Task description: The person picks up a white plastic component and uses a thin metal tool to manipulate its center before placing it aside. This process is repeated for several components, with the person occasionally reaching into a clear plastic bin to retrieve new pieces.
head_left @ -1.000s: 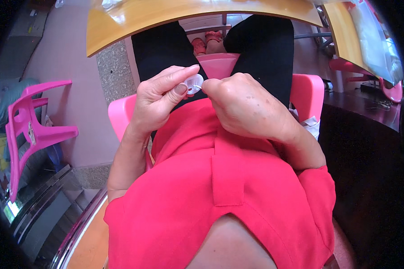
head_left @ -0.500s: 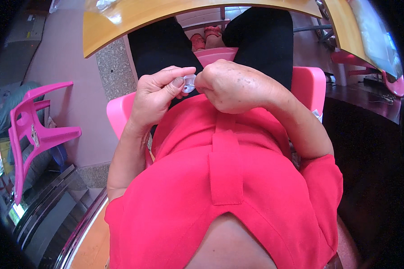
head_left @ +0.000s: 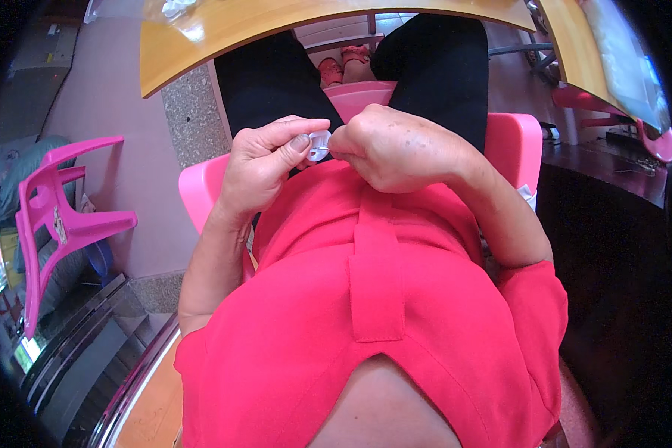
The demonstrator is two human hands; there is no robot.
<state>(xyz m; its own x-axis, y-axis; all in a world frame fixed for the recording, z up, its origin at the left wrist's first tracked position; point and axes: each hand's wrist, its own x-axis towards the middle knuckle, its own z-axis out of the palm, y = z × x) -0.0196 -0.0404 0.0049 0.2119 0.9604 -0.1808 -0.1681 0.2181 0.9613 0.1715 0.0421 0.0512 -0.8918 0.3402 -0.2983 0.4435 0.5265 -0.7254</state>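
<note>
Above my lap, my left hand [head_left: 263, 166] pinches a small round white plastic piece [head_left: 318, 140] between thumb and fingers. Its hollow side faces up, and a small dark spot shows inside. My right hand [head_left: 399, 149] is closed close against the piece's right side, knuckles up. A thin, light-coloured tip [head_left: 323, 149] runs from the right fingers into the hollow; what it belongs to is hidden by that hand.
A wooden table edge [head_left: 336, 18] curves across the far side, with clear plastic [head_left: 179, 9] on its left. At the right, a plastic bag [head_left: 626, 63] lies on another tabletop. A pink plastic stool [head_left: 75, 224] lies tipped over at the left.
Both hands have shifted very slightly toward the right and nearer to me. The thin tip inside the white piece shows more plainly, and the grip of both hands stays the same.
</note>
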